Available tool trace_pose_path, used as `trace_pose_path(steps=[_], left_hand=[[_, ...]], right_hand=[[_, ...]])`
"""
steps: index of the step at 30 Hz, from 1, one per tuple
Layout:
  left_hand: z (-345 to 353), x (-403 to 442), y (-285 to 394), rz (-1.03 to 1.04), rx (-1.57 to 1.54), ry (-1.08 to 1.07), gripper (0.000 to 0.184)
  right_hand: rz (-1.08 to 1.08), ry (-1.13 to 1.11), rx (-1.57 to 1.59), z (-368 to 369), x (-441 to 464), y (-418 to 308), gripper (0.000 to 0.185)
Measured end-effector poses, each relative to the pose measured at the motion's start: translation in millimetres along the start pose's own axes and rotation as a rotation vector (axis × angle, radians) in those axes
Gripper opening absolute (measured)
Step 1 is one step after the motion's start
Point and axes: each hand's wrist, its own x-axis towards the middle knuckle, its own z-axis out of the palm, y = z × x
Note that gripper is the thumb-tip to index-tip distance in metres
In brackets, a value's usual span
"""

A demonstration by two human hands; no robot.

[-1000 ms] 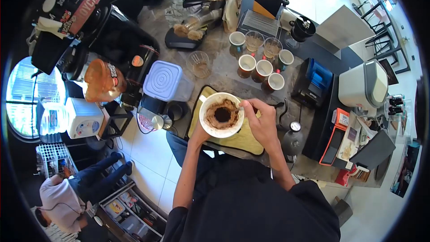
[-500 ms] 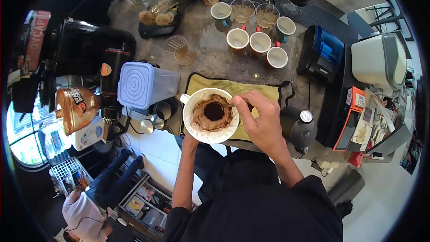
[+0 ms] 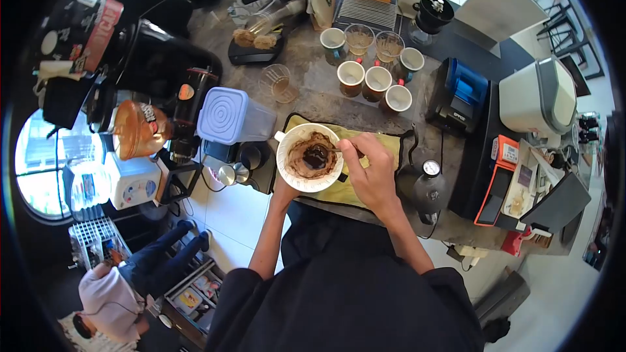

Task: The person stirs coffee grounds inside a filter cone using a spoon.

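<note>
My left hand point(image 3: 285, 193) is closed around the underside of a white coffee dripper point(image 3: 284, 171), whose small handle points left. A paper filter point(image 3: 293, 146) lines it, smeared with brown grounds, and wet dark coffee point(image 3: 317, 156) lies at the bottom. With thumb and fingers, my right hand point(image 3: 373, 176) pinches a thin dark stirrer point(image 3: 338, 150) at the dripper's right rim. The stirrer's tip reaches into the filter; its full shape is hidden by the fingers. Beneath both hands is a yellow-green towel point(image 3: 385, 146) with a black border.
Several mugs point(image 3: 378, 80) and clear glasses point(image 3: 359, 38) stand beyond the towel. To the left are a lidded container point(image 3: 223, 116) and a grinder point(image 3: 189, 114). A gooseneck kettle point(image 3: 429, 189) is by my right wrist, with a blue-black printer point(image 3: 460, 94) farther back. Another person point(image 3: 114, 300) is at lower left.
The camera view has shifted, so the counter items appear moved. The dark pool in the filter looks smaller and grainier. Both hands keep their grips.
</note>
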Motion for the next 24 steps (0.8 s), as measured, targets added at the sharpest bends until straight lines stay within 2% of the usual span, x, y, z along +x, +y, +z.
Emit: trace_pose_path(steps=[4, 5, 8, 9, 12, 13, 14, 15, 16, 18, 22, 24], left_hand=[[0, -1, 3, 0.035, 0.07, 0.039, 0.081], [0, 0, 4, 0.117, 0.105, 0.038, 0.073], [0, 2, 11, 0.149, 0.1, 0.037, 0.072], [-6, 1, 0, 0.195, 0.319, -0.009, 0.074], [-8, 1, 5, 0.194, 0.271, -0.032, 0.082], [-2, 3, 15, 0.31, 0.301, 0.037, 0.068], [0, 5, 15, 0.311, 0.293, 0.021, 0.068], [3, 5, 14, 0.267, 0.247, 0.004, 0.066], [6, 6, 13, 0.215, 0.2, -0.008, 0.064], [10, 4, 8, 0.166, 0.087, -0.005, 0.061], [16, -3, -7, -0.05, -0.219, 0.079, 0.054], [18, -7, -10, -0.148, -0.35, 0.136, 0.051]], right_hand=[[0.026, -0.02, 0.017, -2, -4, 4, 0.015], [0.021, -0.043, 0.003, -4, -3, 5, 0.014], [0.021, -0.021, 0.007, -5, -5, 9, 0.013], [0.012, -0.028, 0.018, -4, -7, 9, 0.013], [0.081, 0.012, 0.073, 0, -9, 9, 0.014], [0.092, 0.028, 0.067, 4, -8, 10, 0.014], [-0.01, 0.109, -0.002, 9, -6, 12, 0.013], [-0.106, 0.178, -0.071, 15, -8, 12, 0.012], [-0.088, 0.169, -0.078, 22, -15, 8, 0.012], [0.071, 0.216, -0.013, 34, -8, 2, 0.01], [0.141, 0.122, -0.283, 43, -2, -5, 0.011], [0.184, 0.111, -0.316, 47, -1, -3, 0.021]])
